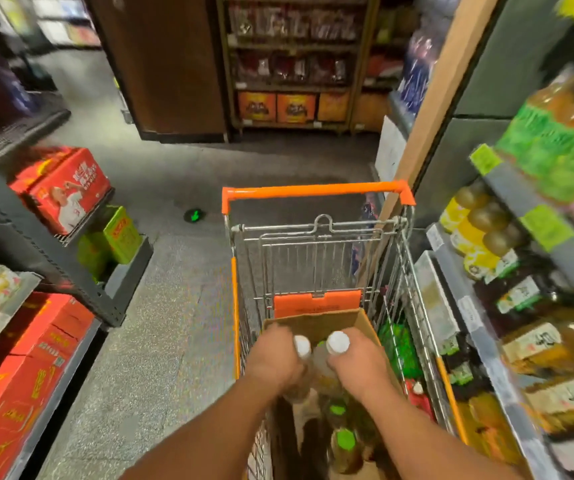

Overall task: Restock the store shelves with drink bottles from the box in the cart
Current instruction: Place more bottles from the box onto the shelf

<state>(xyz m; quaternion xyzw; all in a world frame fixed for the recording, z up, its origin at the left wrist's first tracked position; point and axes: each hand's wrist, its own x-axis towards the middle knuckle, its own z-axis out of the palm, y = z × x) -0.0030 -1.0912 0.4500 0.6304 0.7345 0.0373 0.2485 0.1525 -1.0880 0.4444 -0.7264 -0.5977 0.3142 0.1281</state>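
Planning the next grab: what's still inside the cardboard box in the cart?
Inside the cardboard box, at least two green-capped bottles stand near its close end. Each hand, left and right, grips a white-capped bottle above it. Hands and arms hide the box's middle and floor.

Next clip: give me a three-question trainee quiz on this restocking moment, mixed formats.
1. True or false: the left hand and the right hand each grip a white-capped clear drink bottle.
2. Multiple choice: the brown cardboard box sits in A) the orange-handled wire shopping cart, B) the grey floor, C) a shelf.
3. Fill in: bottles left in the box, lower down, have ___ caps.

Key: 1 true; 2 A; 3 green.
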